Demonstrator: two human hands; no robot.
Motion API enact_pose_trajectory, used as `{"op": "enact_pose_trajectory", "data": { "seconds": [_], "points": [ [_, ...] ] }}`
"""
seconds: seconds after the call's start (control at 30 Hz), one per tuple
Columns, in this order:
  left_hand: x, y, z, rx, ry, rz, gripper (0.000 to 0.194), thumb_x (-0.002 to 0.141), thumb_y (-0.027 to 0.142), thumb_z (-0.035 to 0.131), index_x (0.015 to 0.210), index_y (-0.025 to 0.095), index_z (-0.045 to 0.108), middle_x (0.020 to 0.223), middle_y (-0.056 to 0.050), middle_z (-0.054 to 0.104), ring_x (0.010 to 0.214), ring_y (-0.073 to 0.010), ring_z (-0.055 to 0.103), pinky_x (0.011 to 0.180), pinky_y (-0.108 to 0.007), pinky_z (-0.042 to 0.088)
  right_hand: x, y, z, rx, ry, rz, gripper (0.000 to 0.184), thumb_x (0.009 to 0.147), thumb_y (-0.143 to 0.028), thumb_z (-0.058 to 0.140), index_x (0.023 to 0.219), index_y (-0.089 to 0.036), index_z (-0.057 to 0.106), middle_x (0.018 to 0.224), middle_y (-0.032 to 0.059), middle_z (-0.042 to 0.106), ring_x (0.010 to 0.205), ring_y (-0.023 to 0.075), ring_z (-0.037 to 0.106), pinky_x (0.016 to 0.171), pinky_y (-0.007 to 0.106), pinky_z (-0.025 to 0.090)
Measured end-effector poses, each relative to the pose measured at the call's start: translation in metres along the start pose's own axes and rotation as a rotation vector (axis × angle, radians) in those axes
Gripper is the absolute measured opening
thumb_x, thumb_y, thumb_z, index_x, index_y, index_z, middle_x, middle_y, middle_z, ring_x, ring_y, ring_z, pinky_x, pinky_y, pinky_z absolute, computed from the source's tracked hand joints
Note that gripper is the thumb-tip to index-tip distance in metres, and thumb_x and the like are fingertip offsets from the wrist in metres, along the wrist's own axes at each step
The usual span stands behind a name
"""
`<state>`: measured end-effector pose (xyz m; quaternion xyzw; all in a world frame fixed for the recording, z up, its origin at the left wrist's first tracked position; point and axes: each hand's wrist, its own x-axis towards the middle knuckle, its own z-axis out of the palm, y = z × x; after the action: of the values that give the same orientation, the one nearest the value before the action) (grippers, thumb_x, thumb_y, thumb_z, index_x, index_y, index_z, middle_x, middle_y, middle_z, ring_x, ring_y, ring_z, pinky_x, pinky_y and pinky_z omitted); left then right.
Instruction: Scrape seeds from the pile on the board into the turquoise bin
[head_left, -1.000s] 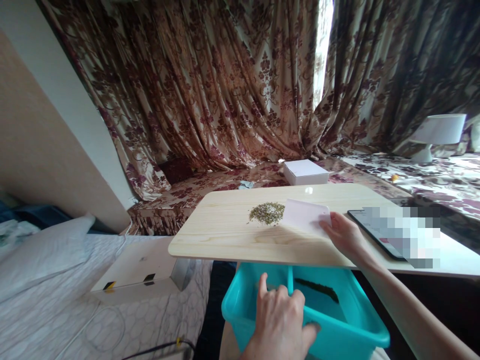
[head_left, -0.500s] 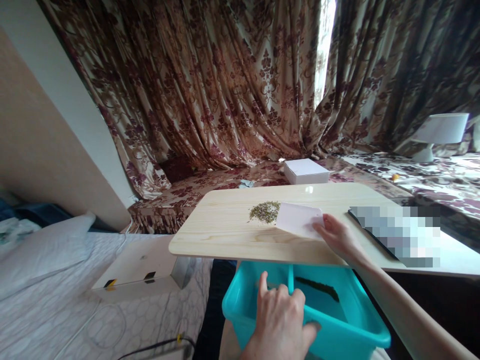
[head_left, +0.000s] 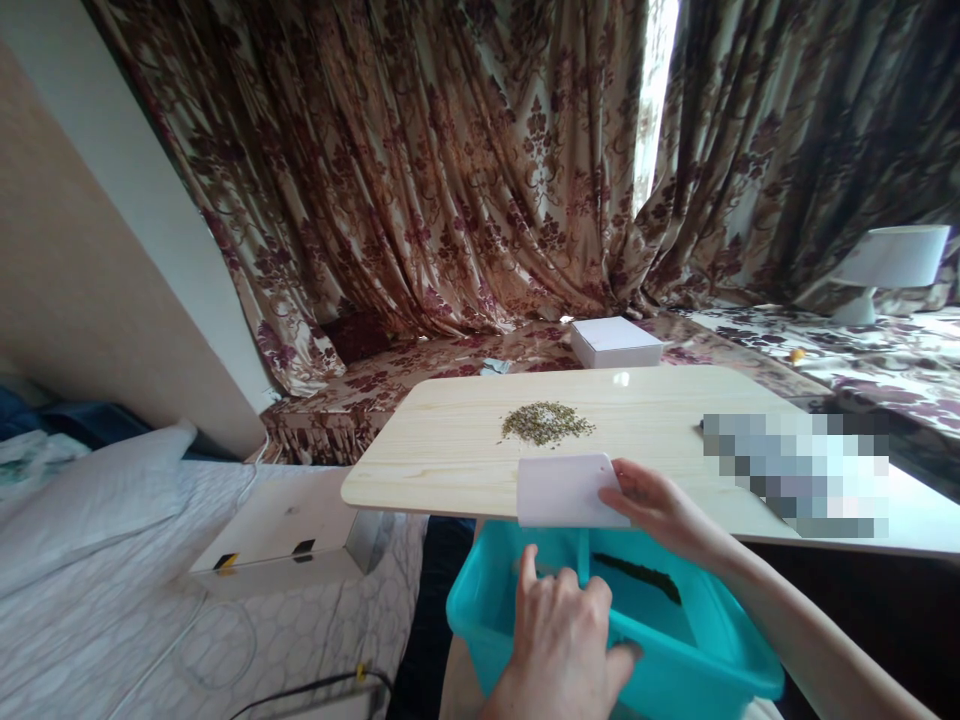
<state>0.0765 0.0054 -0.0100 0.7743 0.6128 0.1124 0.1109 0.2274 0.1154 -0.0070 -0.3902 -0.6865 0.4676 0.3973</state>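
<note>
Right hand (head_left: 660,508): fingers pinching right end of white card (head_left: 562,490), rest of card extending left from them at near edge of surface (head_left: 427,450). Seed-like green pile (head_left: 544,424) on surface, beyond card, left of and farther than fingers, not touching them. Left hand (head_left: 562,635) at teal bin (head_left: 697,665), index finger extended, thumb apart, others bent; can't tell if gripping bin. Dark green strip (head_left: 641,577) in bin's right compartment.

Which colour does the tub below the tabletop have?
The tub is turquoise; the head view shows it best.
</note>
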Motion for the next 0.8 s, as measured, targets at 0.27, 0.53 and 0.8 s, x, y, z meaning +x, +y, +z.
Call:
{"op": "enact_pose_trajectory", "data": {
  "seconds": [0.27, 0.53, 0.8],
  "points": [
    [-0.006, -0.01, -0.009, -0.023, -0.036, -0.011, 0.027, 0.07, 0.045, 0.064, 0.086, 0.023, 0.062, 0.082, 0.0, 0.062, 0.089, -0.0192, 0.058, 0.107, -0.044, 0.017, 0.019, 0.007, -0.032, 0.072, 0.401, -0.049, 0.032, 0.065, -0.047, 0.066, 0.083, -0.021, 0.058, 0.083, 0.0065, 0.069, 0.077, 0.0217, 0.064, 0.069, 0.032, 0.051],
    [-0.025, -0.033, -0.008, -0.013, -0.029, -0.012, 0.023, 0.065, 0.041, 0.067, 0.079, 0.024, 0.062, 0.075, 0.001, 0.06, 0.079, -0.0187, 0.059, 0.104, -0.046, 0.021, 0.038, 0.026, -0.038, 0.047, 0.574, -0.038, 0.024, 0.07, -0.038, 0.06, 0.086, -0.022, 0.058, 0.077, 0.0032, 0.071, 0.07, 0.0193, 0.065, 0.064, 0.03, 0.05],
    [-0.031, -0.05, -0.015, 0.021, 0.063, -0.126, 0.008, 0.072, 0.031, 0.059, 0.076, 0.024, 0.059, 0.073, 0.001, 0.061, 0.077, -0.0186, 0.058, 0.1, -0.048, 0.025, 0.045, 0.033, -0.037, 0.016, 0.576, -0.07, 0.026, 0.07, -0.036, 0.058, 0.089, -0.019, 0.057, 0.079, 0.0039, 0.07, 0.07, 0.0169, 0.064, 0.063, 0.027, 0.048]
  ]
}}
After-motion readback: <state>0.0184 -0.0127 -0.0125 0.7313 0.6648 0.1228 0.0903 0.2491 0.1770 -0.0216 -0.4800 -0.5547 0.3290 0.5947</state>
